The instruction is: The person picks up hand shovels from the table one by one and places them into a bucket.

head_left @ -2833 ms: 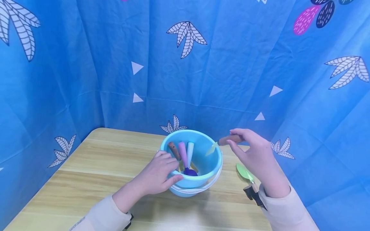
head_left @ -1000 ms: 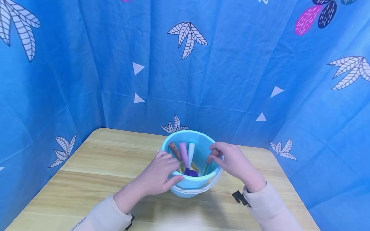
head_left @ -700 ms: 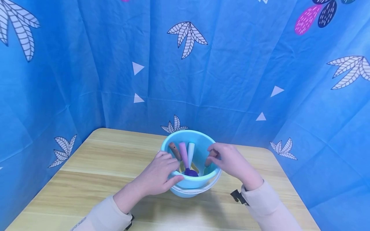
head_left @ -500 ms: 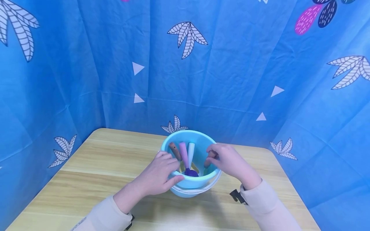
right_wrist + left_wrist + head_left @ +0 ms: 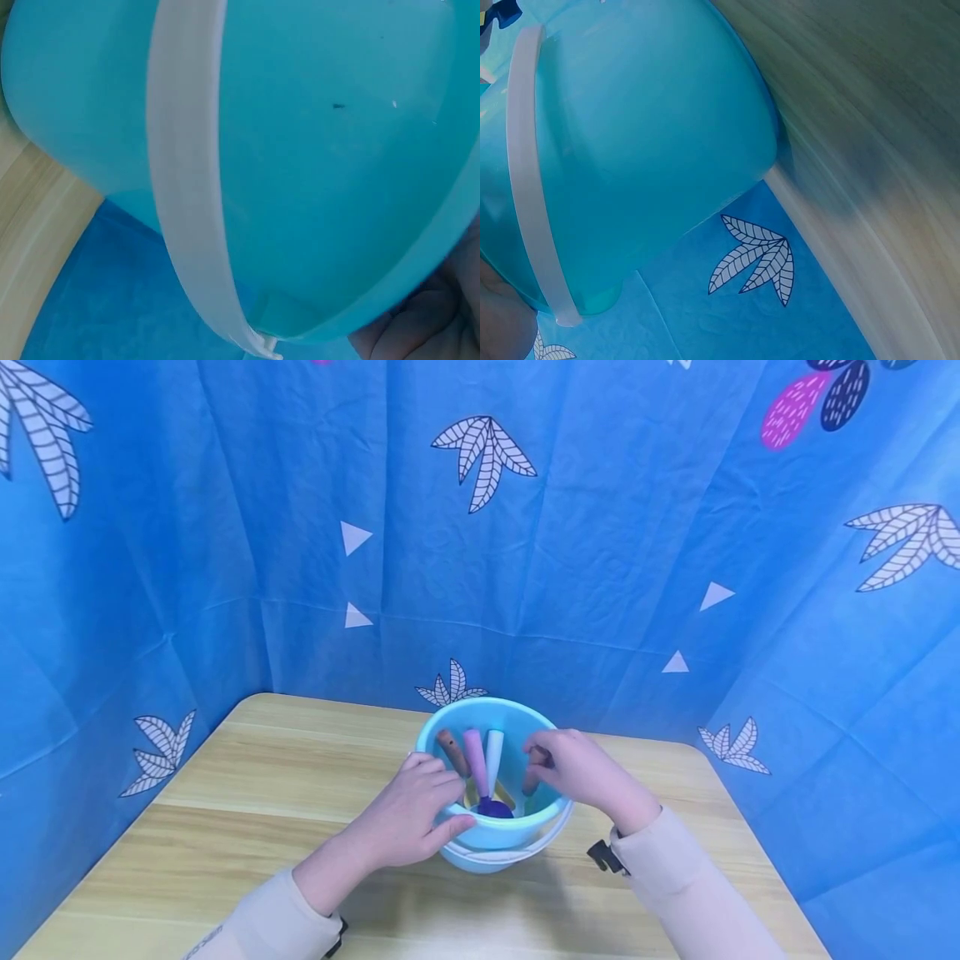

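A light blue bucket (image 5: 497, 836) stands on the table in the head view. My left hand (image 5: 408, 817) grips its near-left rim, with the thumb outside at the front. My right hand (image 5: 583, 770), over the right rim, pinches the brown handle of a small trowel (image 5: 532, 779); its pale green blade, low in the bucket, is mostly hidden. Inside also lean a brown handle (image 5: 453, 752), a lilac-handled purple scoop (image 5: 495, 808) and a pale blue handle (image 5: 494, 753). The left wrist view shows the bucket's outer wall (image 5: 652, 135).
A white bail handle (image 5: 517, 857) hangs down along the bucket's front. The wooden table (image 5: 247, 793) reaches back to a blue patterned curtain (image 5: 480, 568) that surrounds it on the left, back and right.
My right hand has brought the trowel from the right over the rim down into the bucket, then slightly left. A green trowel seen at the right is now out of sight. The left hand stays.
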A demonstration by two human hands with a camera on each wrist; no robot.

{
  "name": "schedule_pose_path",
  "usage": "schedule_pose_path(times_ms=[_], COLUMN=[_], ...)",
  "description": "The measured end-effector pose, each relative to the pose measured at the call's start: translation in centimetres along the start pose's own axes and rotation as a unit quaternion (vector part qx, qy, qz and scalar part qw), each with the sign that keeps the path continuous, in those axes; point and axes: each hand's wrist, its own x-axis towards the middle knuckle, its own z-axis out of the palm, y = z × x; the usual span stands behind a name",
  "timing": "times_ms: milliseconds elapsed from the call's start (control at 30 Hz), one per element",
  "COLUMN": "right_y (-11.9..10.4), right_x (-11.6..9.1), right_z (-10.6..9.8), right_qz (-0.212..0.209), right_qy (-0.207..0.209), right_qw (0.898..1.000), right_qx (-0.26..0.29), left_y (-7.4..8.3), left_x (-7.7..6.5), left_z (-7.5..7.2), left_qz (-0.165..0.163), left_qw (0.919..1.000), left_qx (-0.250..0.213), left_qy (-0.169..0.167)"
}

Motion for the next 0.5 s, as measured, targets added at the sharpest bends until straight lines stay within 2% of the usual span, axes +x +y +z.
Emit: schedule_pose_path(times_ms=[367,500], right_y=[0.5,0.6], right_x=[1.5,2.3], right_z=[0.8,1.4], right_qz=[0.004,-0.004], right_qy=[-0.007,-0.004], right_qw=[1.0,1.0], right_qx=[0.021,0.011], left_y=[0.1,0.1], left_x=[-0.1,-0.1], left_z=[0.1,0.1], left_qz=[0.008,0.008], left_qw=[0.9999,0.9999], left_qx=[0.002,0.001], left_qy=[0.009,0.011])
